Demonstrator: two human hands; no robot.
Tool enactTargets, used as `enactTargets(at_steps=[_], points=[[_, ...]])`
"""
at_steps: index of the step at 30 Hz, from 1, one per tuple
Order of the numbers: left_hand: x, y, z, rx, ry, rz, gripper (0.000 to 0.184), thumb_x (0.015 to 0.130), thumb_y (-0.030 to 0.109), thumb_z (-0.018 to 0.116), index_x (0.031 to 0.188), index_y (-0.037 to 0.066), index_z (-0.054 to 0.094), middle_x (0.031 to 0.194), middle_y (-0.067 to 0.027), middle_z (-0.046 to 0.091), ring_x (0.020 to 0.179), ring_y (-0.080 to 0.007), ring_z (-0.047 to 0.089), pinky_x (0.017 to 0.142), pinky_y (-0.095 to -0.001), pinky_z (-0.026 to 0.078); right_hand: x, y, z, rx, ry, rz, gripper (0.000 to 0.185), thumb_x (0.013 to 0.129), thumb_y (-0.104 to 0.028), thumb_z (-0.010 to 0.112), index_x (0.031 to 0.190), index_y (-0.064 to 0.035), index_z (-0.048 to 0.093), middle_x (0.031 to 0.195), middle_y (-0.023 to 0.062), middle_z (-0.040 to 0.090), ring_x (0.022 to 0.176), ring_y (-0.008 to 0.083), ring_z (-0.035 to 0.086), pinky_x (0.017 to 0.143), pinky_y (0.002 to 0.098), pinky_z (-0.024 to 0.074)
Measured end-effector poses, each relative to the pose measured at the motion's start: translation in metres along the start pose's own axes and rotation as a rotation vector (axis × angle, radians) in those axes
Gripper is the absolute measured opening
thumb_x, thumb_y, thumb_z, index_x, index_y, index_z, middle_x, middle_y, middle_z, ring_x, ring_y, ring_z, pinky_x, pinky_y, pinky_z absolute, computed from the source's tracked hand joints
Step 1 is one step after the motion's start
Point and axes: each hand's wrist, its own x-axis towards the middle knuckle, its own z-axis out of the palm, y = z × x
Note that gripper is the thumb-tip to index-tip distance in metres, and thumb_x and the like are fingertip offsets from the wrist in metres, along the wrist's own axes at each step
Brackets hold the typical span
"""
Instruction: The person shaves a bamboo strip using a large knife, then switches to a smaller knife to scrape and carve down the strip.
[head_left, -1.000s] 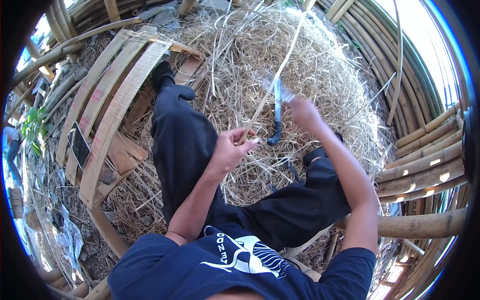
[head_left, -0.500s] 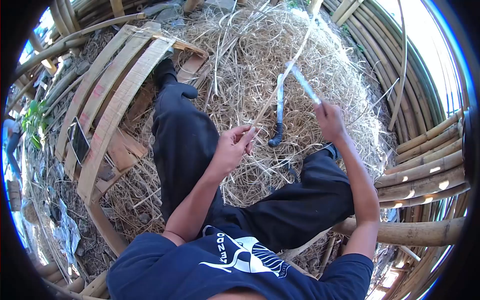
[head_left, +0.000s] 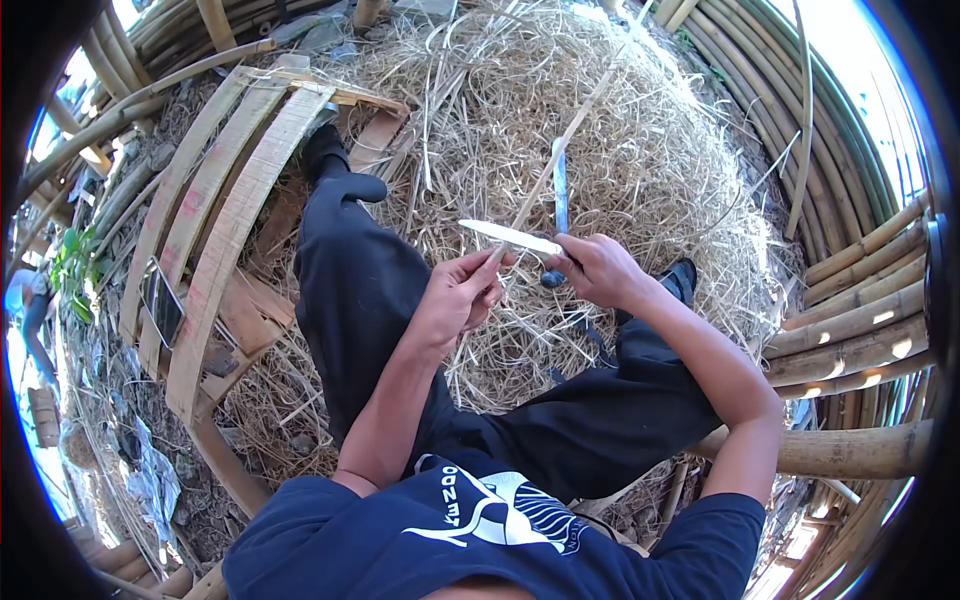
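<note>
Between its fingertips our left hand (head_left: 457, 298) pinches a pale strip (head_left: 566, 145), which slants away over the shavings (head_left: 650, 190). A knife (head_left: 511, 237) crosses it in our view, gripped by the curled fingers of our right hand (head_left: 600, 271).

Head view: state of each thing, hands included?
Strip: held at near end, slanting away
Knife: blade bare, crossing strip in view; contact unclear
Left hand: pinching strip
Right hand: gripping knife
Black-handled blade: unheld, lying on shavings
Shavings: loose, strewn over ground
Phone-like slab: resting on wooden slats
</note>
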Motion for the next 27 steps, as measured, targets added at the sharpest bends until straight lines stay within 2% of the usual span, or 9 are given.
enactTargets(at_steps=[8,15,16,18,20,21,23,25,27], points=[[-0.002,0.0,0.004,0.003,-0.007,-0.039,0.025,0.1,0.023,0.048,0.106,0.002,0.061,0.058,0.0037,0.046,0.036,0.0,0.028,0.033,-0.0175,0.022,0.008,0.005,-0.001,-0.114,0.117,-0.171,0.033,0.093,-0.039,0.052,0.082,-0.0073,0.053,0.054,0.0149,0.053,0.051,0.0374,0.055,0.048,0.0473,0.0408],[0.005,-0.006,-0.004,0.009,0.007,-0.026,0.023,0.099,0.019,0.048,0.109,0.001,0.059,0.058,0.0043,0.045,0.037,-0.0002,0.029,0.033,-0.0177,0.022,0.017,0.028,-0.01,-0.261,0.162,-0.175,0.034,0.092,-0.042,0.053,0.081,-0.0093,0.054,0.053,0.0106,0.054,0.048,0.0331,0.055,0.047,0.0447,0.0412],[0.004,-0.004,-0.006,0.013,0.014,-0.014,0.022,0.099,0.017,0.048,0.11,0.001,0.059,0.058,0.0044,0.045,0.037,-0.0004,0.029,0.033,-0.0179,0.022,0.017,0.025,-0.015,-0.293,0.115,-0.121,0.024,0.09,-0.033,0.055,0.087,-0.0098,0.058,0.056,0.0121,0.055,0.052,0.0333,0.058,0.051,0.0436,0.0444],[-0.001,-0.002,-0.004,0.023,0.019,-0.006,0.022,0.099,0.017,0.048,0.11,0.001,0.059,0.058,0.0046,0.044,0.037,-0.0005,0.029,0.033,-0.0181,0.021,0.023,0.055,-0.012,-0.443,0.043,0.226,0.019,0.086,-0.022,0.054,0.097,-0.0086,0.061,0.067,0.0154,0.061,0.063,0.0337,0.062,0.059,0.0418,0.0488],[-0.012,0.006,-0.004,-0.006,-0.014,-0.011,0.022,0.099,0.017,0.049,0.11,0.001,0.059,0.058,0.0044,0.044,0.037,-0.0005,0.029,0.033,-0.0183,0.021,0.014,0.201,-0.037,-0.334,0.628,0.219,0.024,0.092,-0.015,0.047,0.095,0.0005,0.064,0.086,0.0212,0.065,0.08,0.0348,0.062,0.079,0.0396,0.0489],[-0.018,0.009,-0.004,0.0,-0.015,0.009,0.022,0.099,0.017,0.049,0.11,0.001,0.059,0.058,0.0044,0.044,0.037,-0.0005,0.029,0.033,-0.0183,0.021,0.001,0.155,-0.083,-0.081,0.67,0.549,0.037,0.098,-0.029,0.043,0.096,0.0023,0.064,0.087,0.0224,0.065,0.078,0.0324,0.061,0.077,0.0381,0.0481],[-0.018,0.016,-0.001,-0.03,-0.048,0.008,0.022,0.099,0.018,0.049,0.109,0.001,0.06,0.059,0.0037,0.044,0.037,-0.0005,0.03,0.033,-0.0177,0.022,-0.02,0.139,-0.105,-0.191,0.763,0.721,0.047,0.098,-0.04,0.041,0.089,0.0007,0.062,0.069,0.0204,0.059,0.061,0.0306,0.055,0.058,0.0442,0.0404],[-0.014,0.009,0.001,-0.031,-0.012,0.007,0.024,0.099,0.019,0.049,0.108,0.001,0.061,0.059,0.0033,0.045,0.037,-0.0007,0.029,0.033,-0.0192,0.02,-0.03,0.128,-0.074,-0.175,0.919,0.511,0.048,0.097,-0.042,0.044,0.081,-0.0001,0.061,0.061,0.0196,0.054,0.055,0.0309,0.052,0.055,0.0446,0.036],[-0.008,0.005,-0.006,0.012,-0.003,0.076,0.023,0.099,0.018,0.049,0.109,0.001,0.062,0.059,0.0034,0.045,0.037,-0.0006,0.029,0.033,-0.0189,0.021,-0.038,0.097,-0.066,-0.103,0.612,0.518,0.046,0.097,-0.039,0.045,0.079,0.0008,0.059,0.058,0.0175,0.052,0.052,0.0289,0.049,0.054,0.0428,0.0363]])
